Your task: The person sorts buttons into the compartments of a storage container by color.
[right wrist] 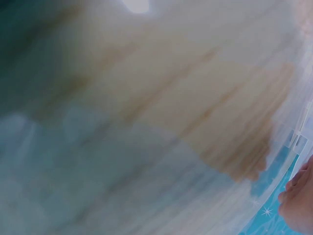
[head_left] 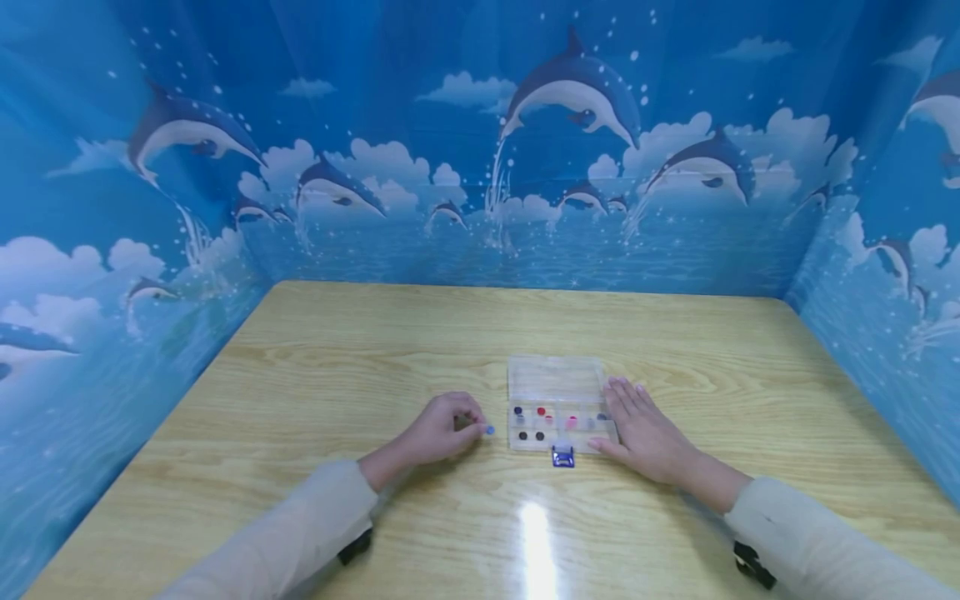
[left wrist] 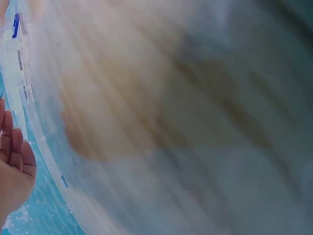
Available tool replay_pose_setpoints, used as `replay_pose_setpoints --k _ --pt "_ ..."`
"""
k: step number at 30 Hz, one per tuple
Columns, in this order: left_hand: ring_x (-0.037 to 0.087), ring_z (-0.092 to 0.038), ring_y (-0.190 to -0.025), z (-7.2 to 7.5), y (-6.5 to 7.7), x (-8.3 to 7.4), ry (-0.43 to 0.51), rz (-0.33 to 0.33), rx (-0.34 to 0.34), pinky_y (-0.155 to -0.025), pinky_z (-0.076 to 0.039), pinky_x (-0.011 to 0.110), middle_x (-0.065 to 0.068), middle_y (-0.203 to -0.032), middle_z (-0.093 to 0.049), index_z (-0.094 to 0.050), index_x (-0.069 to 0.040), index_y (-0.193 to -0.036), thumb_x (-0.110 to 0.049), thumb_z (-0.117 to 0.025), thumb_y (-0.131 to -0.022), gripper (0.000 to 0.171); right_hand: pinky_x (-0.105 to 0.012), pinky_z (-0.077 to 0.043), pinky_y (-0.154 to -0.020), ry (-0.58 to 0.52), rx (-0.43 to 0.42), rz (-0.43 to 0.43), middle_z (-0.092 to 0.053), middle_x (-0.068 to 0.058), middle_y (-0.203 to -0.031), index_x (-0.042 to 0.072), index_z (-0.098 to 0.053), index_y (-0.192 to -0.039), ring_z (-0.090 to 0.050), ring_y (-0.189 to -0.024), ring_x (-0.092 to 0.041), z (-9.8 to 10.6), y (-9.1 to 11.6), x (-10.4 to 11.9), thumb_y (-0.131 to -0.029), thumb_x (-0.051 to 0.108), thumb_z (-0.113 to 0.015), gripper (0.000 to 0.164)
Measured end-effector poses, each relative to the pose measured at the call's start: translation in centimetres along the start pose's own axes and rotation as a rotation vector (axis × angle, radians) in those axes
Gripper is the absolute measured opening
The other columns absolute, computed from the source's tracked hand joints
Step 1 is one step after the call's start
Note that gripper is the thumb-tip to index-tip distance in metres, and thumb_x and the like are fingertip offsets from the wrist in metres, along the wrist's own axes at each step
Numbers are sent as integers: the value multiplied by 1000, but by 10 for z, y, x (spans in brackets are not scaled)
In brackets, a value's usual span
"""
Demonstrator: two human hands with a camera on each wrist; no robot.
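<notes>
A clear plastic compartment case (head_left: 534,445) lies on the table, its see-through lid (head_left: 555,378) folded back. Small round pieces sit in its compartments: dark ones (head_left: 522,436), a red one (head_left: 541,411) and pink ones (head_left: 572,422). Left of the case, my left hand (head_left: 446,429) pinches a small blue round piece (head_left: 491,430) between thumb and fingertips, too small to tell its kind. My right hand (head_left: 648,433) lies flat with straight fingers against the case's right side, thumb at its front corner. A dark-blue piece (head_left: 562,457) sits at the case's front edge.
The wood-grain table (head_left: 360,333) spreads around the case on every side. A blue dolphin-print curtain (head_left: 420,208) closes off the back and both sides. Both wrist views are mostly filled by blurred table surface, with the hands only at their edges.
</notes>
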State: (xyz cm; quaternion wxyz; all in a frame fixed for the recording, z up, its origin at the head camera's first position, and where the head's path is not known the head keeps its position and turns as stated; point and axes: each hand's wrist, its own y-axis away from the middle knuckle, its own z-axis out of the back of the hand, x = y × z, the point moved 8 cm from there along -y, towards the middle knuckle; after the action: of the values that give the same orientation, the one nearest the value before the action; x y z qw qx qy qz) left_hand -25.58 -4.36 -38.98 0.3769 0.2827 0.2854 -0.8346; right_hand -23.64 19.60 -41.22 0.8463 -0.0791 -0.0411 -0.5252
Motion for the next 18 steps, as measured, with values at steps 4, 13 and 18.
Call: replay_pose_setpoints --k 4,13,18 --pt "13 -57 -80 -3 -1 -1 -2 12 6 -74 -45 20 5 -83 -67 -67 -6 -77 -9 -68 -80 5 -54 -17 -111 5 0 -1 -24 -32 -146 -13 -26 -138 -21 -136 -46 0 0 0 -91 48 -49 81" --pt "14 -58 -82 -3 -1 -1 -6 28 5 -80 -47 24 4 -83 -67 -67 -6 -78 -10 -68 -80 5 -54 -17 -111 14 -3 4 -25 -32 -146 -13 -27 -138 -23 -135 -46 1 0 0 -90 47 -51 81" --pt "15 -58 -82 -2 -1 -2 -6 32 4 -81 -47 25 4 -83 -67 -67 -6 -77 -10 -68 -80 4 -54 -17 -111 22 -7 8 -26 -32 -145 -13 -28 -138 -24 -135 -46 1 0 1 -90 47 -51 80"
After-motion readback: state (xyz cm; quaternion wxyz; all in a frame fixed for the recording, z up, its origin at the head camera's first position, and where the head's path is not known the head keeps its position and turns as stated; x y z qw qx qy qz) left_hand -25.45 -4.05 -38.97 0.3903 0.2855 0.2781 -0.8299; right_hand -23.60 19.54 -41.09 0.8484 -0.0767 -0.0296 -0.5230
